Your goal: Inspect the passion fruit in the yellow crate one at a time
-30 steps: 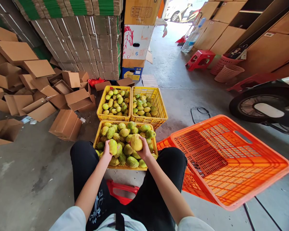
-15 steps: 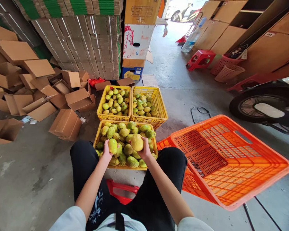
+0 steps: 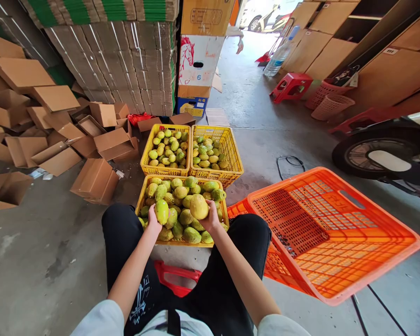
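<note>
My left hand [image 3: 154, 221] is closed around a green-yellow papaya [image 3: 162, 212], held upright over the left side of the near yellow crate. In my right hand [image 3: 212, 216] is a rounder, yellower papaya [image 3: 199, 206], with the fingers wrapped around its right side. Both fruits are raised just above the near yellow crate [image 3: 182, 244], which is heaped with green and yellow papayas [image 3: 192, 235]. My palms are partly hidden by the fruits they hold.
Two more yellow crates [image 3: 145, 168] [image 3: 236, 158] with similar fruit stand behind the near one. At right an orange crate [image 3: 367, 275] lies tilted beside my knee. Cardboard boxes [image 3: 94, 179] are piled at left. A red stool [image 3: 177, 275] shows between my legs; a motorbike wheel [image 3: 367, 151] stands far right.
My left hand has moved slightly left and up, and the papaya in it is turned a little. The right hand stays almost still with its papaya.
</note>
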The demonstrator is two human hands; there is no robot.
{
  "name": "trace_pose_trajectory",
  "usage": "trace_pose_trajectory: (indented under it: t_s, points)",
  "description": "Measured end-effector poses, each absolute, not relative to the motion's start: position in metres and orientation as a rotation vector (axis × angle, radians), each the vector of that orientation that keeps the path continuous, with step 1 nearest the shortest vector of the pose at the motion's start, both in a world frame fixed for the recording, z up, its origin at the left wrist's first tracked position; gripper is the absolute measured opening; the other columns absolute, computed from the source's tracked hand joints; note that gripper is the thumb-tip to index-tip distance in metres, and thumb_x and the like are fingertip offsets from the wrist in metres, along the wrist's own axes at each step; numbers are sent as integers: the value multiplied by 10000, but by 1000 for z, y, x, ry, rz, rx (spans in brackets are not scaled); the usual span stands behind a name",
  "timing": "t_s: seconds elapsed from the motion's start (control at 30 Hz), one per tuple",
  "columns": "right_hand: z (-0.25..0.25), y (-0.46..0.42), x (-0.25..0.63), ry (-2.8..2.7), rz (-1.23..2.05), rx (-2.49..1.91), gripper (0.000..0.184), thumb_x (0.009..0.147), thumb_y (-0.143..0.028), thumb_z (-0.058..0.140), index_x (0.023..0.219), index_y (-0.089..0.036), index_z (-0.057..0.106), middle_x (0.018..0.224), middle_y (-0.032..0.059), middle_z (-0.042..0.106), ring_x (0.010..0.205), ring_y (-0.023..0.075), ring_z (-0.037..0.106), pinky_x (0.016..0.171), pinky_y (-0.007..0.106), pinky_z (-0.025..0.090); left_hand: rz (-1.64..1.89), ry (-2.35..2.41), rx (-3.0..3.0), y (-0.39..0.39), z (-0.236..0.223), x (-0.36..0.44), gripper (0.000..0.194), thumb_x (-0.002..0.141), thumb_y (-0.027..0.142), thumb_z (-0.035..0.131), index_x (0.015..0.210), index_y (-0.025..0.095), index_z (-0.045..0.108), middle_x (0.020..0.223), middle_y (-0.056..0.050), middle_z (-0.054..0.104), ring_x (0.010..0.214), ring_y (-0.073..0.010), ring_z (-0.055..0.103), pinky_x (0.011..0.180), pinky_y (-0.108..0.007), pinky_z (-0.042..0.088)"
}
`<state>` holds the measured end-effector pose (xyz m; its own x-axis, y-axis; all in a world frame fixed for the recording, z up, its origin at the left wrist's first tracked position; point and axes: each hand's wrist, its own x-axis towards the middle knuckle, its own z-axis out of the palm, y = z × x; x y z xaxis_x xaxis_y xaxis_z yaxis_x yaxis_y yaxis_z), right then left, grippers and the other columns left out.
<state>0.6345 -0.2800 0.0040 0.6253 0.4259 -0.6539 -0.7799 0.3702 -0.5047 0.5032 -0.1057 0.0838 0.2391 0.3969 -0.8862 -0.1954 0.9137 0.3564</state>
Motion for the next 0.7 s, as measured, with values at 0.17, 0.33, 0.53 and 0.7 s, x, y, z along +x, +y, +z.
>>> trace_pose_trajectory:
  t_s: [0.17,0.33,0.53,0.7]
  points:
    - [12,-275,629,528,800,-923,350,948,-518,1009,1134,-317,792,989,36,926,905,302,896,759,409,794,309,1202,297,-107,83,502,446,1358,425,611,1011,201,777,842,-57,759,635,-182,751,647,-249,703]
    - [15,-275,630,430,816,-892,473,839,-460,1116,1138,-348,768,981,44,924,1162,407,974,932,538,875,267,1229,428,-110,75,503,228,1248,227,845,1029,198,786,900,-31,813,689,-163,785,749,-253,739]
    - [20,-277,630,509,875,-887,316,897,-457,996,1083,-300,796,941,80,929,1190,438,988,948,552,874,218,1198,466,-110,69,501,134,1209,212,869,1096,226,799,861,-28,809,684,-190,792,703,-275,740]
    - [28,-278,631,565,883,-879,242,933,-433,937,1083,-282,823,922,73,927,1086,396,991,844,462,848,225,1204,412,-105,72,501,215,1274,331,728,1139,188,815,838,-65,805,681,-233,820,623,-294,722]
